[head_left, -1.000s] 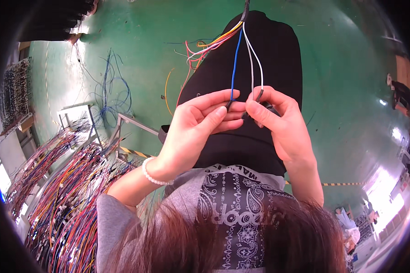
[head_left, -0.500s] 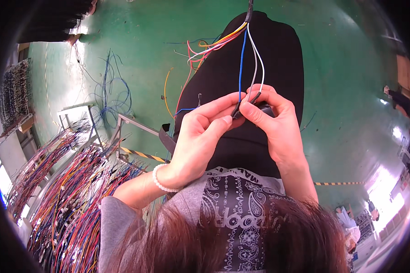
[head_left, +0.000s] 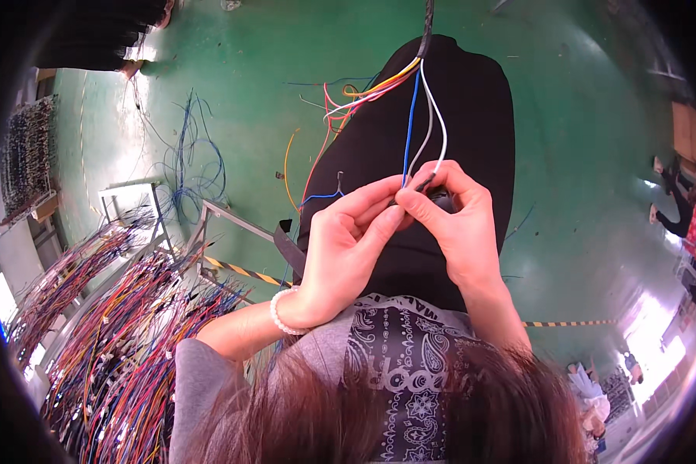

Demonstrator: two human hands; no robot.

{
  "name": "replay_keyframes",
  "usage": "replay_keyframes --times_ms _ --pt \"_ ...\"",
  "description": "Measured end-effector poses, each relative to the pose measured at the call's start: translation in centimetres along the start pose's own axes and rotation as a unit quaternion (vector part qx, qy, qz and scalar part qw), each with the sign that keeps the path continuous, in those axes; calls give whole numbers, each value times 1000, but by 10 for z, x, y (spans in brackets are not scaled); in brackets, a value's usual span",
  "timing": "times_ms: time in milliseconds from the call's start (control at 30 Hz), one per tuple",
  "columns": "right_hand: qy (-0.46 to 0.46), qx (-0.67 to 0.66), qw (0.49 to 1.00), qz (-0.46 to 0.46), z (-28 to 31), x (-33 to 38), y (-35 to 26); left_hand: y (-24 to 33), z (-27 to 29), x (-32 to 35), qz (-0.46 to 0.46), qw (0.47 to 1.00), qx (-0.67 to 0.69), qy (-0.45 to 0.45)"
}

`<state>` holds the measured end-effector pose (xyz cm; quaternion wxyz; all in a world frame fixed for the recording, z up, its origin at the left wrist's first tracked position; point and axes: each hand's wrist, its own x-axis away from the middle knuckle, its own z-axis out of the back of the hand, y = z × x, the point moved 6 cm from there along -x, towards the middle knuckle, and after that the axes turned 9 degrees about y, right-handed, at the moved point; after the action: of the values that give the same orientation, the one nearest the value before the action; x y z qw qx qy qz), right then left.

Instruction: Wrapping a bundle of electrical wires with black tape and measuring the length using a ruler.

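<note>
Nearest to us, brown hair [head_left: 510, 402] falls over a grey shirt [head_left: 209, 387] with a dark patterned panel [head_left: 402, 371]. Beyond it, we see the left hand [head_left: 336, 259], a white beaded bracelet [head_left: 278, 312] at its wrist, its grip closed by the fingertips on the lower end of a blue wire [head_left: 410, 127]. Just beside it, the right hand [head_left: 465, 230] has its grip pinched on the dark end of a white wire [head_left: 443, 138]. A grey wire [head_left: 428, 133] runs down between the fingertips; we cannot tell which hand has it. All three wires hang from a black-sheathed cable [head_left: 428, 27] above the black-clothed lap [head_left: 456, 100], while yellow wires [head_left: 398, 80] and red wires [head_left: 319, 155] fan off leftward. Farther out on our left, a heap of multicoloured wires [head_left: 124, 332] lies near a metal frame [head_left: 238, 218], and blue wires [head_left: 184, 151] curl on the green floor [head_left: 568, 155]
</note>
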<state>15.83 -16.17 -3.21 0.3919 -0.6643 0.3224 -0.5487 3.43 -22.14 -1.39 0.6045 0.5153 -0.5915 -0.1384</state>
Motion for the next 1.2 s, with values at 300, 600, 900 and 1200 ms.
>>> replay_keyframes --times_ms 300,600,900,1200 --pt "-128 -100 955 -247 -5 20 31 11 11 6 66 998 -17 -10" --pt "-113 -213 947 -214 -33 -4 18 19 21 15 40 999 9 2" --pt "-124 -52 989 -62 -41 -24 -3 19 34 14 38 999 -5 -8" --pt "-85 33 996 24 -46 -16 -13 21 31 -4 -24 988 -150 -29"
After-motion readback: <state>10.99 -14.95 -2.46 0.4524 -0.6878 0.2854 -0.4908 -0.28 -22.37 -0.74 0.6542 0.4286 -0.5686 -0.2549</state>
